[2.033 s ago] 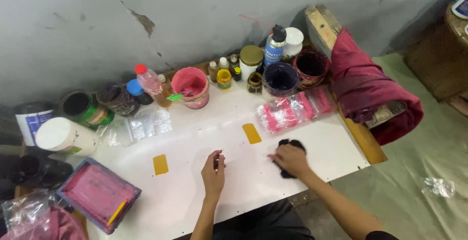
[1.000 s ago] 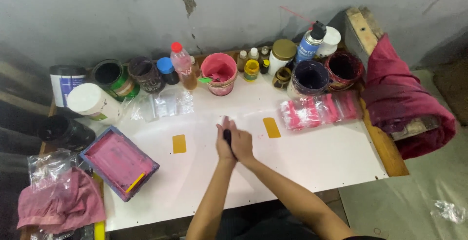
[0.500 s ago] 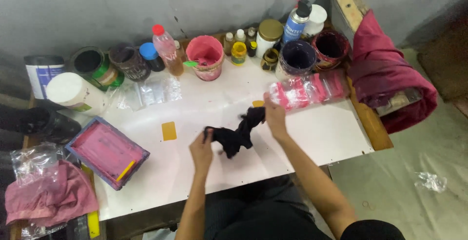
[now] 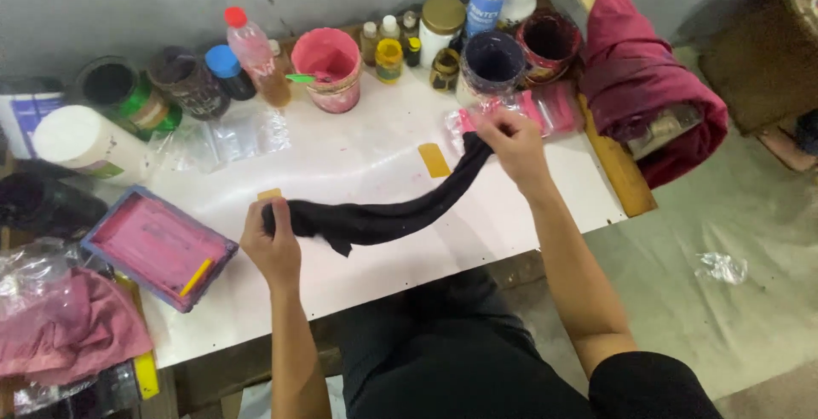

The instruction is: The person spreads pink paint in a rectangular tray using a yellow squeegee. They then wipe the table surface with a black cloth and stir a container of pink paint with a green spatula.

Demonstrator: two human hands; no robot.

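Note:
A long black sock-like piece of cloth (image 4: 388, 213) is stretched between my two hands above the white table (image 4: 358, 151). My left hand (image 4: 273, 244) grips its left end near a small yellow-brown tab (image 4: 269, 193). My right hand (image 4: 511, 142) pinches the other end, raised near a clear bag of pink items (image 4: 545, 108). A second yellow-brown tab (image 4: 434, 160) lies on the table under the cloth's right part.
Along the back stand several jars, bottles and paint pots, among them a pink bucket (image 4: 328, 66) and a dark pot (image 4: 492, 61). A pink-stained framed screen (image 4: 158, 244) lies at left, pink cloth (image 4: 68, 325) below it. Red cloth (image 4: 643, 78) drapes the right edge.
My right hand first rested on the bunched black cloth, both hands then met at the middle of the table. They have since moved apart, pulling the cloth out long.

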